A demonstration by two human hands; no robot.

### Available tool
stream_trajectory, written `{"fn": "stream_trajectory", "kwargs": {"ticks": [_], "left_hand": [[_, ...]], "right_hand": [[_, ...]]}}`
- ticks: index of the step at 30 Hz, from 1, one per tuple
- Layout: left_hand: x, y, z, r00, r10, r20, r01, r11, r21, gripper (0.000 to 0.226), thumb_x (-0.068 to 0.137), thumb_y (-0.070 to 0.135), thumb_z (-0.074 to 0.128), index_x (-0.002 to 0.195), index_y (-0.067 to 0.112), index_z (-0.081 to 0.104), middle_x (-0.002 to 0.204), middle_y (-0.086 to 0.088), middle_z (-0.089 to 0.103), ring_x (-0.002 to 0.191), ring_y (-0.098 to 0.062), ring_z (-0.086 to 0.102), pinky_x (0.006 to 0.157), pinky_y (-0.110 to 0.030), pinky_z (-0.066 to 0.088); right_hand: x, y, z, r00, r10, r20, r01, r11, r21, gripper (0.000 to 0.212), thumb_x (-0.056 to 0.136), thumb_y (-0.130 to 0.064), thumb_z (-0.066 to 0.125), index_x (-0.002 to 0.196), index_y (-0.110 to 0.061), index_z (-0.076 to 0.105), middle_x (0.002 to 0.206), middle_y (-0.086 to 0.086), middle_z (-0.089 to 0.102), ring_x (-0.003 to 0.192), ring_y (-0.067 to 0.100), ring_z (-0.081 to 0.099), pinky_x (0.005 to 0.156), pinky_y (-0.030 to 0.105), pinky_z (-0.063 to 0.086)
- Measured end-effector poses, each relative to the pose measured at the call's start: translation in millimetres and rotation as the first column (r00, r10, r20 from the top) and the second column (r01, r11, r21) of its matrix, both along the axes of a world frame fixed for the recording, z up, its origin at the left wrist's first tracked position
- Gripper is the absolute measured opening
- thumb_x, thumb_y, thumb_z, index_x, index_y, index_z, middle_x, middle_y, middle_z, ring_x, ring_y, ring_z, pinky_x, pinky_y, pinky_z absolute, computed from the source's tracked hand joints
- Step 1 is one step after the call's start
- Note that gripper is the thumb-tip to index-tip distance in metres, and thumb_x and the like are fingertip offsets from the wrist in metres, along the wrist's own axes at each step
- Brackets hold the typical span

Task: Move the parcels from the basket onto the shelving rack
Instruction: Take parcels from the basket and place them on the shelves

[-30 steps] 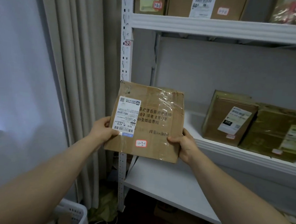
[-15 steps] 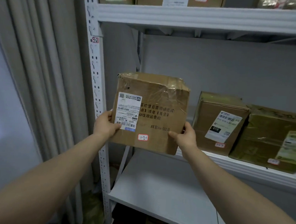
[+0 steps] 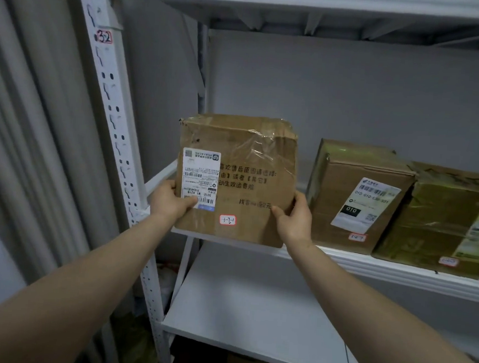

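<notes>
Both hands grip an upright cardboard parcel at the centre of view. The left hand clasps its 8 o'clock edge with the thumb on the shipping label. The right hand clasps the 4 o'clock edge, thumb on the front face and fingers curled round the side. The parcel's lower edge meets the front lip of the shelving rack; whether it rests there is unclear. At its 3 o'clock stand a brown box and a green-taped box.
</notes>
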State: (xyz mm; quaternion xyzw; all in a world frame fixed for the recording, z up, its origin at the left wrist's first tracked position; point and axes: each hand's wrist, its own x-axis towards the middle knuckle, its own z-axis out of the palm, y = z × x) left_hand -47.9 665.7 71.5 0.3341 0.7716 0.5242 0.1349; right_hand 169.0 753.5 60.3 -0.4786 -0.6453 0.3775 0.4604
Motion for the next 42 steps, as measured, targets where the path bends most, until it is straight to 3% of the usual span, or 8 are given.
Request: {"fn": "stream_trajectory", "kwargs": {"ticks": [4,11,14,18,22,28,35,42], "left_hand": [[-3.4,19.1,1.3,0.998,-0.051,0.041,0.050,0.998,0.028,0.041,0.078,0.005,0.076,0.114,0.004,0.057,0.109,-0.002,0.065,0.098,-0.019,0.061,0.087,-0.033,0.050],[-7.1,29.0,-20.6,0.991,-0.132,-0.019,0.131,0.991,-0.034,0.053,0.075,0.007,0.079,0.120,0.003,0.051,0.118,-0.011,0.065,0.107,-0.028,0.062,0.089,-0.037,0.050],[-8.2,27.8,-21.6,0.986,-0.167,-0.009,0.166,0.986,-0.014,0.057,0.073,0.006,0.080,0.121,0.003,0.048,0.118,-0.010,0.064,0.109,-0.027,0.061,0.089,-0.035,0.048],[-7.0,23.7,-22.9,0.966,-0.252,0.057,0.249,0.967,0.052,0.064,0.070,0.004,0.082,0.124,0.006,0.046,0.113,-0.003,0.061,0.101,-0.017,0.057,0.087,-0.030,0.047],[-13.2,20.8,-32.7,0.948,-0.303,0.097,0.300,0.953,0.049,0.057,0.072,0.006,0.080,0.122,0.005,0.053,0.114,-0.005,0.062,0.098,-0.015,0.055,0.086,-0.028,0.047],[-21.0,27.0,-40.4,0.944,-0.309,0.119,0.305,0.951,0.050,0.048,0.073,0.007,0.081,0.116,0.004,0.059,0.118,-0.012,0.065,0.107,-0.026,0.062,0.097,-0.042,0.050],[-20.8,45.6,-40.6,0.938,-0.322,0.130,0.321,0.947,0.029,0.045,0.075,0.006,0.079,0.116,0.005,0.060,0.115,-0.010,0.066,0.105,-0.026,0.062,0.095,-0.042,0.051],[-21.8,60.9,-36.8,0.913,-0.369,0.172,0.371,0.928,0.020,0.047,0.075,0.003,0.078,0.118,0.005,0.058,0.118,-0.011,0.065,0.104,-0.023,0.061,0.095,-0.039,0.050]], "right_hand": [[-4.3,10.9,10.4,0.998,-0.059,0.020,0.059,0.998,-0.002,0.041,0.091,-0.006,0.060,0.128,-0.007,0.043,0.127,0.010,0.056,0.121,0.025,0.051,0.101,0.036,0.042],[-4.7,8.5,-7.7,0.990,-0.124,0.068,0.129,0.990,-0.063,0.045,0.092,-0.005,0.057,0.133,-0.005,0.038,0.131,0.013,0.054,0.124,0.028,0.049,0.101,0.034,0.039],[-6.3,5.5,-14.4,0.984,-0.148,0.099,0.152,0.988,-0.025,0.065,0.088,-0.008,0.064,0.143,-0.006,0.029,0.142,0.014,0.041,0.134,0.029,0.039,0.111,0.037,0.032],[-8.5,-24.2,-33.7,0.907,-0.385,0.170,0.320,0.894,0.314,0.070,0.085,-0.005,0.067,0.145,-0.007,0.032,0.144,0.018,0.033,0.135,0.031,0.030,0.111,0.042,0.026],[-18.7,-40.3,-61.3,0.884,-0.368,0.290,0.113,0.768,0.630,0.066,0.070,0.005,0.074,0.122,-0.029,0.051,0.121,0.012,0.045,0.113,0.028,0.040,0.092,0.050,0.042],[-29.9,-38.8,-82.6,0.751,-0.303,0.587,-0.089,0.834,0.545,0.064,0.067,-0.009,0.084,0.117,-0.038,0.058,0.138,0.016,0.037,0.129,0.037,0.027,0.098,0.064,0.037],[-31.7,-32.5,-88.1,0.720,-0.183,0.669,-0.103,0.926,0.364,0.048,0.096,-0.020,0.055,0.138,-0.041,0.045,0.158,0.013,0.007,0.145,0.036,0.000,0.116,0.056,0.014],[-33.0,-27.8,-95.3,0.718,-0.242,0.652,-0.034,0.924,0.380,0.048,0.082,-0.018,0.073,0.125,-0.033,0.058,0.144,0.020,0.036,0.133,0.043,0.034,0.103,0.060,0.036]]}}
